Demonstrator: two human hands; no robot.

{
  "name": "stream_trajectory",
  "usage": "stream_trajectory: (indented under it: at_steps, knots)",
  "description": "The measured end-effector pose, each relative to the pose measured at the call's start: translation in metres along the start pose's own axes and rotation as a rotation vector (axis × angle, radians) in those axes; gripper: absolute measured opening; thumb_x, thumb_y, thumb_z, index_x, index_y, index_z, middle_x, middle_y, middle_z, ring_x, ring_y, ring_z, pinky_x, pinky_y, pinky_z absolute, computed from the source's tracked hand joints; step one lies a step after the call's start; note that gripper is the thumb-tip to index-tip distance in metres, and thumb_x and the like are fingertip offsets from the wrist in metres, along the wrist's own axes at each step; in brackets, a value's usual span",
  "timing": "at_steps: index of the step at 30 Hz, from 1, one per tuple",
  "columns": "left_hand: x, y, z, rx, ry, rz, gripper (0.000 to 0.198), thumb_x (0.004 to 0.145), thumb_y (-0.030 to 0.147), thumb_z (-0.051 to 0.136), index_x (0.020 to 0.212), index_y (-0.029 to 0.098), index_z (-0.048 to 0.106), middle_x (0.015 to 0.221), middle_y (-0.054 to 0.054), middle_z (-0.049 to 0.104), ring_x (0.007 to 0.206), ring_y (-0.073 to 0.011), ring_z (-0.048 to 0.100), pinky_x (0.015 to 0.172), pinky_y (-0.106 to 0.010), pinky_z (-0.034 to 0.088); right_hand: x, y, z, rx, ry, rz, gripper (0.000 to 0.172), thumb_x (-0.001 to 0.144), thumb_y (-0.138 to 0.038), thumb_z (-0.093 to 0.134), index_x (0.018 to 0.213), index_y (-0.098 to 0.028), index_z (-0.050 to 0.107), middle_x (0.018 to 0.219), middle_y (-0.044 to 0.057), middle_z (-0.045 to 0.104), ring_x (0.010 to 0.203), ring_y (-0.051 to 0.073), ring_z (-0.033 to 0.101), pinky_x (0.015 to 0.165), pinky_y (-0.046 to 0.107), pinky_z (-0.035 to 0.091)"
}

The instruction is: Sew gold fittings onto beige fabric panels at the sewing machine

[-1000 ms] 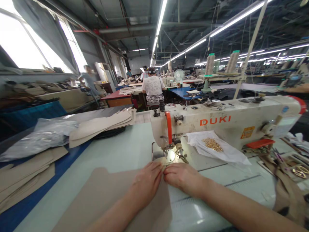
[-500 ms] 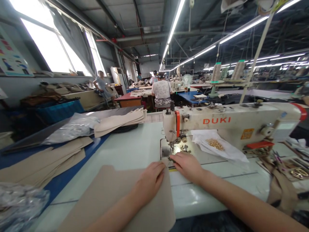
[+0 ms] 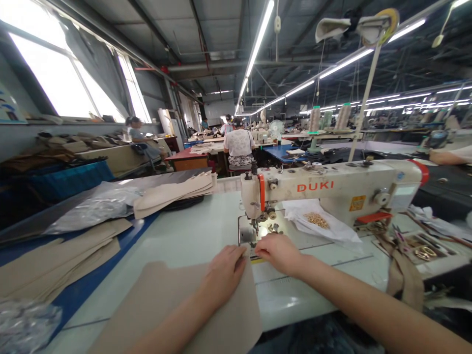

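Note:
A large beige fabric panel (image 3: 162,300) lies flat on the sewing table, with its far right corner close to the machine's needle. My left hand (image 3: 226,268) is closed at that corner, thumb and fingers pressed on the fabric. Just right of it, beside the needle plate, my right hand (image 3: 278,253) has its fingers curled together; anything inside them is hidden. The white sewing machine (image 3: 317,189) stands beyond both hands, its lit needle area (image 3: 256,231) ahead of my fingertips.
A white bag with small gold-coloured pieces (image 3: 317,220) lies under the machine arm. At left are stacked beige pieces (image 3: 77,258) and clear plastic bags (image 3: 98,206). On the right stands a tray with gold-coloured rings (image 3: 424,252). A seated person (image 3: 239,142) works further ahead.
The camera view has turned slightly right. My right hand has drawn a little away from my left, its fingers more curled. My left hand stays at the panel's corner.

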State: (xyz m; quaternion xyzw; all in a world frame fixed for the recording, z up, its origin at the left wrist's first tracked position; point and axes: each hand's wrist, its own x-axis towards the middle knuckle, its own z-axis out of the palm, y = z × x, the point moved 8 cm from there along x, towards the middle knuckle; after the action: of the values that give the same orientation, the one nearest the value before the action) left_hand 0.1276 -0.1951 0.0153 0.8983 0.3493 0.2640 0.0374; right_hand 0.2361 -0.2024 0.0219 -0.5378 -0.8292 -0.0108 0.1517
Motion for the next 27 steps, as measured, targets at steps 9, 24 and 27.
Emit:
stream_trajectory:
  at_steps: [9,24,27]
  knots:
    - [0.027,0.006,0.008,-0.019,0.021,0.086,0.025,0.083,0.029,0.046,0.070,0.023,0.066,0.077,-0.002,0.068,0.077,-0.0192,0.062,0.072,-0.031,0.052,-0.022,0.017,-0.006,0.077,-0.022,0.190,0.017,0.084,-0.027,0.054,0.086,-0.025,0.070,0.083,-0.002,0.072,0.076,0.015,0.064,0.061,0.022,0.041]
    - [0.027,-0.041,0.002,-0.315,-0.005,-0.472,0.031,0.071,0.048,0.046,0.074,0.026,0.066,0.079,-0.002,0.071,0.073,-0.0246,0.065,0.072,-0.034,0.050,-0.251,0.260,-0.117,-0.057,0.229,1.255,0.019,0.072,-0.028,0.062,0.059,-0.015,0.062,0.049,0.008,0.059,0.057,0.024,0.060,0.056,0.031,0.042]
    - [0.023,-0.037,0.000,-0.367,0.047,-0.441,0.030,0.074,0.047,0.046,0.074,0.024,0.065,0.076,0.000,0.070,0.072,-0.0206,0.063,0.071,-0.029,0.048,-0.253,0.275,-0.103,-0.033,0.209,1.247,0.027,0.068,-0.019,0.064,0.044,-0.017,0.052,0.045,0.010,0.055,0.055,0.028,0.060,0.054,0.034,0.040]
